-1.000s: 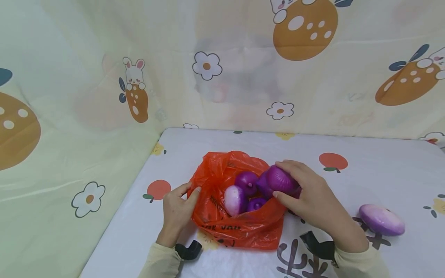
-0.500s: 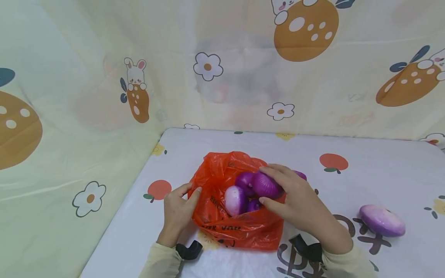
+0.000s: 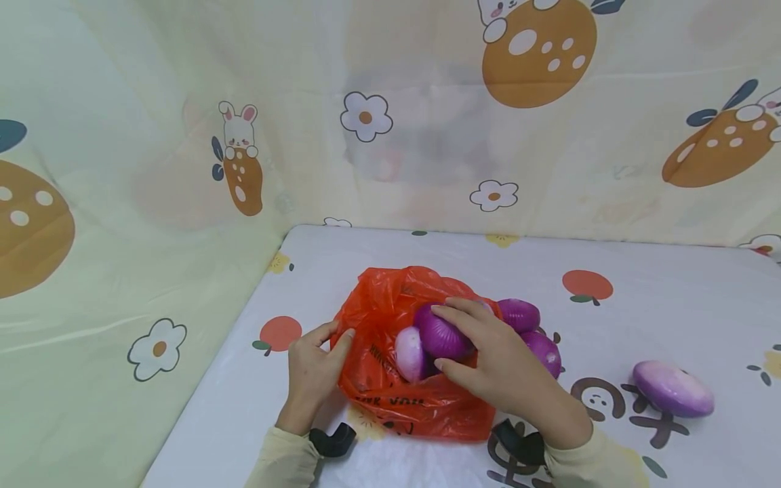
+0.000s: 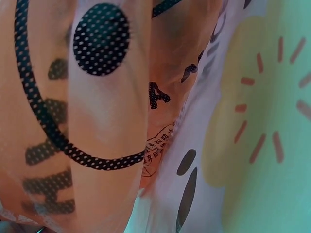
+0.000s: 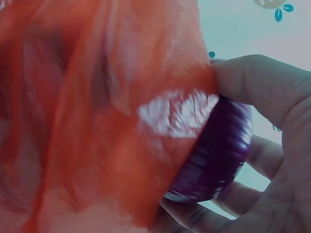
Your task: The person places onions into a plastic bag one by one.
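A red plastic bag (image 3: pixel 421 407) with black print sits on the table, its mouth facing up. My left hand (image 3: pixel 312 371) pinches its left rim between thumb and fingers. At the bag's mouth, my right hand (image 3: pixel 506 362) grips a purple onion (image 3: pixel 444 337), thumb on the near side and fingers over the far side. In the right wrist view the held onion (image 5: pixel 218 150) shows behind the bag's film. A white-and-purple half onion (image 3: pixel 410 354) lies inside the bag, beside the held onion. Only bag film and table cover fill the left wrist view.
Just right of the bag, partly behind my right hand, lie two purple onions (image 3: pixel 520 315). Farther right, a half onion (image 3: pixel 673 388) rests on the printed table cover (image 3: pixel 610 318). A patterned cloth (image 3: pixel 427 156) hangs behind and to the left of the table.
My right hand has moved left and a little down with the onion, deeper over the bag's mouth. Two onions right of the bag have come into view. My left hand stays on the rim.
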`<state>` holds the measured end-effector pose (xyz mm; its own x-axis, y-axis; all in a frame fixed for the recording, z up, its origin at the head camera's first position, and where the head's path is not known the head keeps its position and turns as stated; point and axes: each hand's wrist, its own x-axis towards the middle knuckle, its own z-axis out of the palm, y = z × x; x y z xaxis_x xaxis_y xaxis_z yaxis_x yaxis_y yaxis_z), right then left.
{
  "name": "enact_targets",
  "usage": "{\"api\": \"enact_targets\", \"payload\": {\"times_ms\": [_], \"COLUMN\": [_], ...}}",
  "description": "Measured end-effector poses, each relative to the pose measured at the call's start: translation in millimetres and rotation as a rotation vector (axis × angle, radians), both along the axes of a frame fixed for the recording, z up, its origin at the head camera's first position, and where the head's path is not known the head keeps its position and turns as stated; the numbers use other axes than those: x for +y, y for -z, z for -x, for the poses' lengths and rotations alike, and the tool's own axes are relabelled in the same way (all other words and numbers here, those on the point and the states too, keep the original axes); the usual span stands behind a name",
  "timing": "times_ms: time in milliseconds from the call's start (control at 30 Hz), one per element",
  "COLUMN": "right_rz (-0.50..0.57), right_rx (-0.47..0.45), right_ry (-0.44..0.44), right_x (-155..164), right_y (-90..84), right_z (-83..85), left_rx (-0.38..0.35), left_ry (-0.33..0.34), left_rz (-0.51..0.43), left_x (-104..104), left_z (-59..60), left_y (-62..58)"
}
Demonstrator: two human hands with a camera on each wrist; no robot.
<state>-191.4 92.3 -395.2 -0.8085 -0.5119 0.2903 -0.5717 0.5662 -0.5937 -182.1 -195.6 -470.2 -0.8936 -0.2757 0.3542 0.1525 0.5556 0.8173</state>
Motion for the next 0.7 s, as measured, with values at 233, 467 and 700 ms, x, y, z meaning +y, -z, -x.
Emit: {"api": "enact_targets", "payload": {"times_ms": [233, 467, 700], "right_rz": [-0.011, -0.025, -0.04], "right_rx": [-0.019, -0.037, -0.048], "right_ry": [-0.019, -0.036, -0.043], "right_x": [-7, -12, -14], "right_y": [4.2, 8.9, 10.4], "right_z": [-3.1, -4.8, -6.2], "left_rx": [0.003, 0.014, 0.031], "left_ry": [0.003, 0.008, 0.005], "left_rz": [0.003, 0.016, 0.026], "left_x": [0, 0, 0], "left_z": [0.1, 0.0, 0.5], "left_y": [-0.9, -0.4, 0.5]}}
